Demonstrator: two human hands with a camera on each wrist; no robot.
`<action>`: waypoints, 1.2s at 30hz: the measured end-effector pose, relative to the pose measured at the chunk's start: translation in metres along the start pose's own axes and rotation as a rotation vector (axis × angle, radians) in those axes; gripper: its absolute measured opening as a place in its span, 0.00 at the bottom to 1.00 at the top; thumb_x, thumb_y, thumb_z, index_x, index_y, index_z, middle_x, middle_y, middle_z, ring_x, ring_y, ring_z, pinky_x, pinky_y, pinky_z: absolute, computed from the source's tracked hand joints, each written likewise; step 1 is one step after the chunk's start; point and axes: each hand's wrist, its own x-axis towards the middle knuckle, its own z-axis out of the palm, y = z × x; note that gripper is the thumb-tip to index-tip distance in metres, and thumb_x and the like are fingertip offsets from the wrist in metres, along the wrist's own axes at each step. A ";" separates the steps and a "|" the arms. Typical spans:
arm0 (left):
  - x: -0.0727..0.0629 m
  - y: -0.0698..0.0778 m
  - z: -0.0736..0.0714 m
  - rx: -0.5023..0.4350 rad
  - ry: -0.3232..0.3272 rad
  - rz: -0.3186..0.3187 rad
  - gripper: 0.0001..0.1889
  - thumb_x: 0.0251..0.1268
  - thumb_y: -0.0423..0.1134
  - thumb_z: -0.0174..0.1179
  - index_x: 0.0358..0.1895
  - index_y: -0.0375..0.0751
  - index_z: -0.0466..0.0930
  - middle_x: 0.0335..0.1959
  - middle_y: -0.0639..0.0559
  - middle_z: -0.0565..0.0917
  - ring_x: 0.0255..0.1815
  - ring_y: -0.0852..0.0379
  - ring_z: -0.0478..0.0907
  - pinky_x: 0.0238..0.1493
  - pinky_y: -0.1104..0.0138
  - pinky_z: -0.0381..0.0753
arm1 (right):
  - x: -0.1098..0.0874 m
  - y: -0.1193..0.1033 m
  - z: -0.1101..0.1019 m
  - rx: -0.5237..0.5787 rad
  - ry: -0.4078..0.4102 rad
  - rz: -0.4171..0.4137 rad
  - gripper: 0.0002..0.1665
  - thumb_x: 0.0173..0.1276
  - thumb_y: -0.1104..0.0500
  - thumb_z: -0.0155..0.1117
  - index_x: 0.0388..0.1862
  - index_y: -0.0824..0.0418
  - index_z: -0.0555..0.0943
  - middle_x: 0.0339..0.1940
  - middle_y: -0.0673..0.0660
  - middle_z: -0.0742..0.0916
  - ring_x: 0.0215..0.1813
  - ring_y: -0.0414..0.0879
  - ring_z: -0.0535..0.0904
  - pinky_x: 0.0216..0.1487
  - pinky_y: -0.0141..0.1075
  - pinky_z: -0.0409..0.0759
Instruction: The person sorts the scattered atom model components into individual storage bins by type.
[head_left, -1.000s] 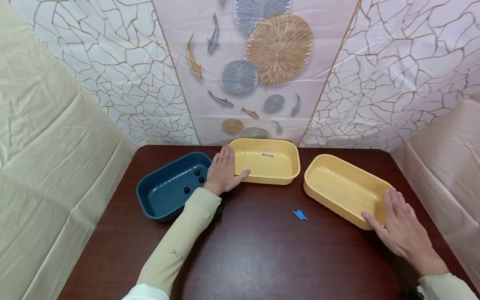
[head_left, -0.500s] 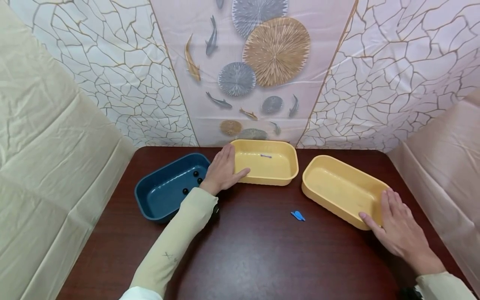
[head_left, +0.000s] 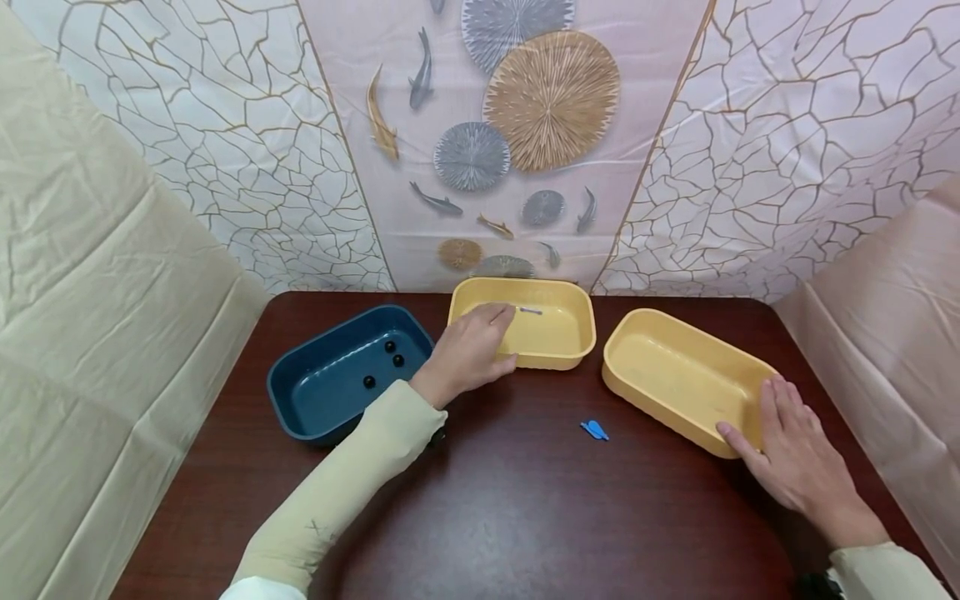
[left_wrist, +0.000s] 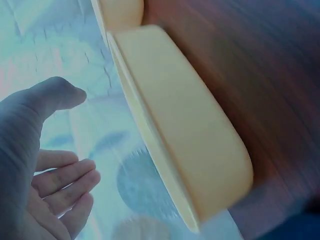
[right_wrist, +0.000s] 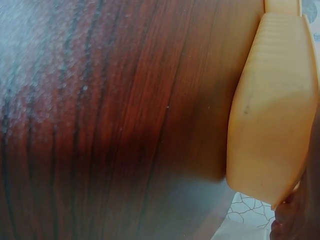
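My left hand [head_left: 467,350] hovers over the left part of the middle yellow tub [head_left: 551,362], fingers loosely bent and thumb apart from them. In the left wrist view, nothing lies between the thumb and fingers, and the tub wall [left_wrist: 180,115] stands beside them. A thin purple stick [head_left: 531,311] lies inside that tub, just beyond the fingertips. My right hand [head_left: 806,458] rests on the near right end of the other yellow tub [head_left: 660,402], fingers extended along its rim. The right wrist view shows this tub's outer wall [right_wrist: 272,110], with only part of the hand visible.
At the left, a dark blue tub [head_left: 311,396] holds several black balls, one of them [head_left: 398,361] near its right side. A small bright blue piece [head_left: 595,430] lies on the dark brown table [head_left: 510,508]. Patterned cloth [head_left: 547,242] hangs behind the table.
My left hand has left the middle tub's left rim and shifted right, over the tub, its fingers now more bent. The right hand keeps its place on the right tub.
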 end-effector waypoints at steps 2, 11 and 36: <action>-0.001 0.009 0.001 0.002 -0.006 0.049 0.34 0.67 0.51 0.71 0.71 0.36 0.77 0.69 0.43 0.83 0.70 0.49 0.80 0.70 0.58 0.82 | 0.000 0.000 0.000 0.001 -0.002 0.002 0.56 0.83 0.39 0.51 0.84 0.78 0.41 0.83 0.84 0.52 0.87 0.75 0.40 0.88 0.55 0.25; -0.002 0.052 0.019 -0.026 -0.132 0.210 0.24 0.67 0.52 0.70 0.58 0.39 0.86 0.51 0.49 0.87 0.49 0.55 0.86 0.46 0.65 0.88 | 0.000 -0.001 -0.001 0.003 -0.049 0.025 0.57 0.83 0.38 0.49 0.84 0.78 0.38 0.84 0.83 0.48 0.87 0.74 0.36 0.87 0.51 0.19; 0.018 0.080 0.087 -0.314 -0.364 0.177 0.11 0.64 0.44 0.74 0.44 0.45 0.85 0.38 0.57 0.83 0.38 0.64 0.77 0.39 0.76 0.75 | 0.001 -0.002 -0.001 -0.004 -0.053 0.036 0.57 0.83 0.37 0.48 0.84 0.77 0.39 0.84 0.83 0.49 0.87 0.73 0.35 0.87 0.52 0.20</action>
